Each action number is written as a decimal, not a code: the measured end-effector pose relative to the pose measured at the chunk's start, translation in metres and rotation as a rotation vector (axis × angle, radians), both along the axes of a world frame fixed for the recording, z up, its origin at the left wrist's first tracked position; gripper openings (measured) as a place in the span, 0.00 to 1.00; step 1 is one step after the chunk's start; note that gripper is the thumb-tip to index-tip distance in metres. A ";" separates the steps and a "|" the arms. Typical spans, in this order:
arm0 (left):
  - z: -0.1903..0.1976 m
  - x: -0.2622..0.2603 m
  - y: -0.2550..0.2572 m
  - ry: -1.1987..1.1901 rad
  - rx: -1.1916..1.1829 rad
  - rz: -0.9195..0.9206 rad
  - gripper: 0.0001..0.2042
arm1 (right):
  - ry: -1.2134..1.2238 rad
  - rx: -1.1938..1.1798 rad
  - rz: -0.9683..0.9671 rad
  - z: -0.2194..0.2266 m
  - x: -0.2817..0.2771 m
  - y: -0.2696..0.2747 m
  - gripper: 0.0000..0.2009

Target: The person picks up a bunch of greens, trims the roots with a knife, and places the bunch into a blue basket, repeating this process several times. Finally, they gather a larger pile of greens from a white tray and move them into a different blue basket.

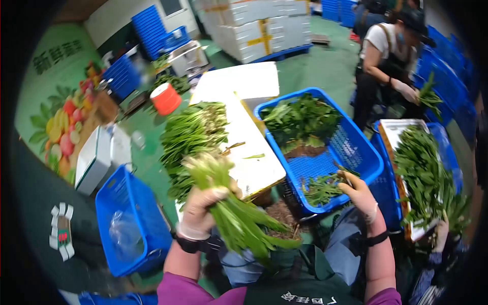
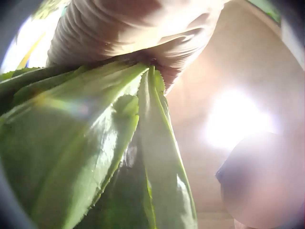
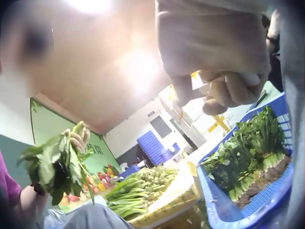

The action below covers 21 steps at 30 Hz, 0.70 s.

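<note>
My left hand [image 1: 201, 206], in a thin pale glove, grips a thick bunch of leafy greens [image 1: 244, 223]. The pale stem ends point up and away, and the leaves hang toward my lap. In the left wrist view broad leaves [image 2: 95, 143] spread below the gloved hand [image 2: 138, 28]. Over the near end of a blue basket [image 1: 373, 157] is my gloved right hand [image 1: 360, 195], its fingers loosely bent. Nothing shows clearly in it. Loose greens [image 1: 323, 190] lie beneath its fingertips. The right wrist view shows that hand [image 3: 214, 52] with bent fingers.
Bunched greens [image 1: 195, 134] lie along a white foam board [image 1: 249, 147]. More greens [image 1: 302, 119] fill the basket's far end. At left stands another blue basket [image 1: 134, 218]; at right is a tray of greens [image 1: 422, 168]. A person [image 1: 389, 66] works at upper right.
</note>
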<state>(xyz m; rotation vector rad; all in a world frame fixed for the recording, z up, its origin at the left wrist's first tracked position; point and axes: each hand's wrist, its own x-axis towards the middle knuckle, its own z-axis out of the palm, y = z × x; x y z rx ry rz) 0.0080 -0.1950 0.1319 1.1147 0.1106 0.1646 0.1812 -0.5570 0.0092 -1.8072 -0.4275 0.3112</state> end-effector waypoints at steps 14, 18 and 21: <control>-0.008 0.086 0.192 0.489 2.047 0.642 0.29 | 0.433 0.019 0.062 0.014 -0.002 0.016 0.18; -0.185 0.116 0.210 0.665 1.546 0.281 0.60 | 0.447 0.006 0.062 0.005 -0.003 0.013 0.18; -0.204 0.114 0.207 0.580 1.543 0.381 0.63 | 0.410 -0.047 0.050 0.011 -0.003 0.016 0.18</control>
